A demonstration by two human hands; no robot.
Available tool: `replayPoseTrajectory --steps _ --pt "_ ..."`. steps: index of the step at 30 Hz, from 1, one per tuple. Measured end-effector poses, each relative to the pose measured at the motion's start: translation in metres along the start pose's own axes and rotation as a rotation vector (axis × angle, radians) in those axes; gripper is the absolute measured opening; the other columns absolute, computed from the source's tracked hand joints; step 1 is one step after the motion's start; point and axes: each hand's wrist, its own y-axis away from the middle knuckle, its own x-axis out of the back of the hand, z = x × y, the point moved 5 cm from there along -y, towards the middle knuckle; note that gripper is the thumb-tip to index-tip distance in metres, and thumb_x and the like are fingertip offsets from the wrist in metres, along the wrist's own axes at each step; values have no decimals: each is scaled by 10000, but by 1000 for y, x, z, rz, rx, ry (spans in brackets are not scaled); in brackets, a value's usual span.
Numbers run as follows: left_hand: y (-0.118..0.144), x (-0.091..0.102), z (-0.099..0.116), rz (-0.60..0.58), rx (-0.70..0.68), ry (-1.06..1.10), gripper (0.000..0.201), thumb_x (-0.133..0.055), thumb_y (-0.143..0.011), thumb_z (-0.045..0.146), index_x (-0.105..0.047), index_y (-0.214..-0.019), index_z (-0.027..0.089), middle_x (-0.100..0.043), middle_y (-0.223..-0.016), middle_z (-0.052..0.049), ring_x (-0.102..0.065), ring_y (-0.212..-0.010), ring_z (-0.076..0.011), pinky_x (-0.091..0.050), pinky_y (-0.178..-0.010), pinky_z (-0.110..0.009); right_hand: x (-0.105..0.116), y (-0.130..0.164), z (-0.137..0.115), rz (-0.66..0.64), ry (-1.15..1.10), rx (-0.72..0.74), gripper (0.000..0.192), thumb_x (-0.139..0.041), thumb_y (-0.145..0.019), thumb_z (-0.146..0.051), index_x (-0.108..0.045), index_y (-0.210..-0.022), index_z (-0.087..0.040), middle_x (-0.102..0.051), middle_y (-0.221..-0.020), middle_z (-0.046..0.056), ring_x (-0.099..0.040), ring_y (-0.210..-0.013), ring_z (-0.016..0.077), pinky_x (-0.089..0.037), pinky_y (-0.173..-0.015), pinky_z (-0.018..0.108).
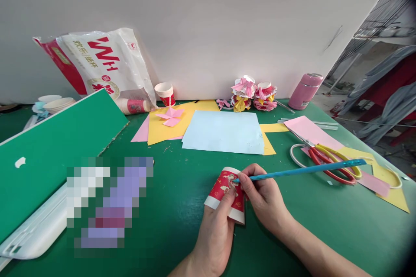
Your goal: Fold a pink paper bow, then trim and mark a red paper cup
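My left hand (216,229) grips a red and white paper cup (222,187) that lies on its side on the green table (182,207), its base toward the far side. My right hand (264,197) holds a long blue pencil (302,169) whose tip touches the cup's red wall near the base. The pencil's shaft points to the right, over the scissors.
Red and yellow scissors (328,160) lie on pink and yellow paper at the right. A light blue sheet (224,132) lies beyond the cup. Another cup (165,94), finished paper decorations (253,93), a pink flask (305,91) and a large bag (104,65) stand along the white wall.
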Motion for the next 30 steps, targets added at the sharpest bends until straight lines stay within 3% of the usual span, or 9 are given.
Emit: replayPoseTrajectory --steps 7,30 --pt "-1 3 -1 40 6 6 335 -622 -788 278 -591 -1096 151 -682 -940 -81 -599 -953 -225 -455 -769 -292 -1 1 2 -21 10 8 197 -469 -883 -369 -465 -777 -203 -434 -573 -46 -361 -484 105 -287 -428 212" --pt "-1 6 -1 141 42 40 261 -611 -791 211 -614 -1045 154 -698 -960 -89 -615 -978 -234 -486 -825 -319 4 0 -5 42 135 30 185 -485 -844 -289 -408 -688 -225 -392 -505 -66 -340 -434 103 -274 -410 224"
